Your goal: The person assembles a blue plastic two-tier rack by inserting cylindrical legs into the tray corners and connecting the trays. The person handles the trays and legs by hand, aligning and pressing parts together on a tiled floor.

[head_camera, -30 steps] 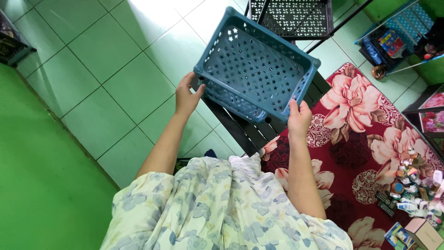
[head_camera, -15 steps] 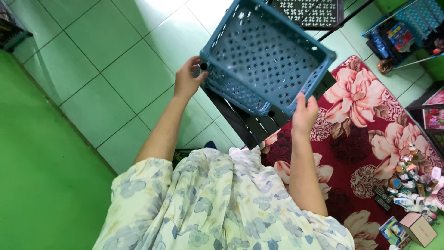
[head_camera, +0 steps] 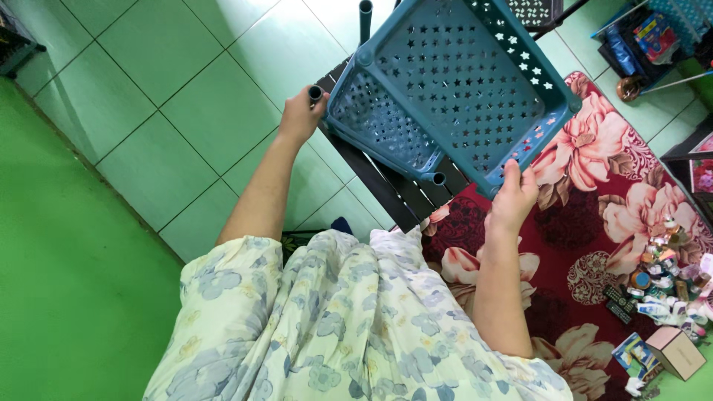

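Note:
I hold a blue plastic basket tray [head_camera: 453, 89] with star-shaped holes, tilted up in front of me. My left hand [head_camera: 297, 115] grips its near left corner, where a dark tube leg [head_camera: 316, 93] sticks out. My right hand [head_camera: 512, 197] grips the tray's near right rim. Another tube leg [head_camera: 365, 18] stands up at the tray's far left corner. Under the tray lies a dark slatted shelf panel [head_camera: 394, 186] on the floor. My floral sleeves and dress fill the bottom of the view.
Pale green floor tiles [head_camera: 171, 96] lie to the left, with a bright green wall [head_camera: 59, 282] beside them. A red floral rug [head_camera: 594, 223] lies to the right. Small bottles, remotes and a box [head_camera: 676, 353] are scattered at its right edge. A black mesh tray [head_camera: 538, 11] lies beyond.
The blue tray has swung up and to the right, closer to the camera. Both hands moved with it, staying on its near corners.

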